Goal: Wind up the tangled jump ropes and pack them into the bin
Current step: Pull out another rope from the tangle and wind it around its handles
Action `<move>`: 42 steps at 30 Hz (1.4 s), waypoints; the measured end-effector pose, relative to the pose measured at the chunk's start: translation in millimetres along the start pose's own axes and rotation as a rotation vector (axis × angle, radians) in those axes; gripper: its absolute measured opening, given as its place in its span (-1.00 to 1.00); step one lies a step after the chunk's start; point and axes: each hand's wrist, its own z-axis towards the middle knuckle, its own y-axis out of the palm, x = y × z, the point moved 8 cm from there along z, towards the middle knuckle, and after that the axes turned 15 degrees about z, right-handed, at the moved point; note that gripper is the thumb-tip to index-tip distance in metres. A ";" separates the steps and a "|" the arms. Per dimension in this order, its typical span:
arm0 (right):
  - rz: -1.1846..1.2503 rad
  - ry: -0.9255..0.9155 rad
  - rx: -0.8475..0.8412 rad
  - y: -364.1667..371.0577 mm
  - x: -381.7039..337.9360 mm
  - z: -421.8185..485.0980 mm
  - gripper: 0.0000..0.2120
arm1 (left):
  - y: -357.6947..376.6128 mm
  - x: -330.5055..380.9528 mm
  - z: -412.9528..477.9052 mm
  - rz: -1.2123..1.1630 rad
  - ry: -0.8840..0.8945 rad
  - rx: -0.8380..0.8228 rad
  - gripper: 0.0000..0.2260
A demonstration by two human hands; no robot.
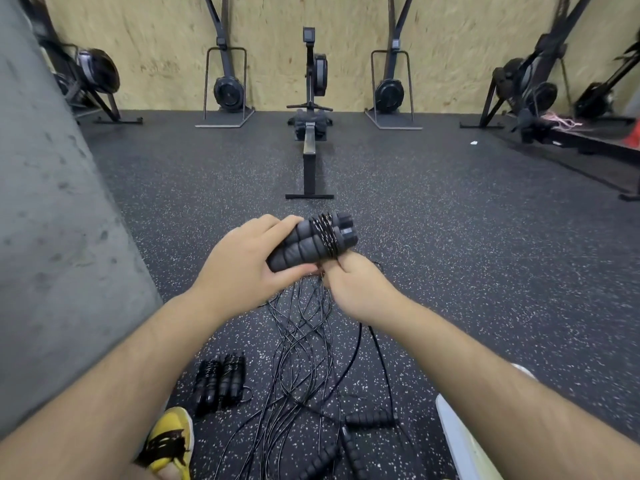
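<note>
Underfoot, speckled black rubber flooring (pixel 450 237) runs back to a plywood wall (pixel 277 46), where a rowing machine (pixel 311 133) lies end-on among other black fitness machines. A rough grey concrete column (pixel 52 202) fills the left side.

Held up in front of the person, the left hand (pixel 239 261) grips a pair of jump rope handles (pixel 294 249) side by side, fingers wrapped round their ribbed foam sleeves. Several glossy turns of thin black cord (pixel 325 233) bind the handles near their hard plastic caps. Just below them, the right hand (pixel 356 289) pinches the cord with curled fingers.

From the hands, slack loops (pixel 304 341) hang down and tangle across the floor, reaching loose handles (pixel 369 419) near the bottom edge. To the left of the tangle lie wound bundles (pixel 220 382), close to a yellow shoe (pixel 169 441).
</note>
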 end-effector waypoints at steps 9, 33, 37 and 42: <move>-0.319 0.056 -0.156 6.4 -0.6 -10.4 -0.70 | 24.8 -16.1 3.4 0.188 -0.003 -0.029 -0.36; -0.657 -0.411 -0.053 -36.2 -28.5 8.2 -0.79 | 47.4 14.2 -6.7 0.141 0.252 -0.245 -0.50; -0.412 -0.261 -0.079 -51.7 -13.7 12.4 -0.89 | 33.7 35.9 -6.3 0.022 0.296 -0.171 -0.52; 0.039 -0.054 -0.281 -48.2 11.9 22.9 -0.90 | 20.7 55.6 -6.7 -0.129 0.321 -0.159 -0.49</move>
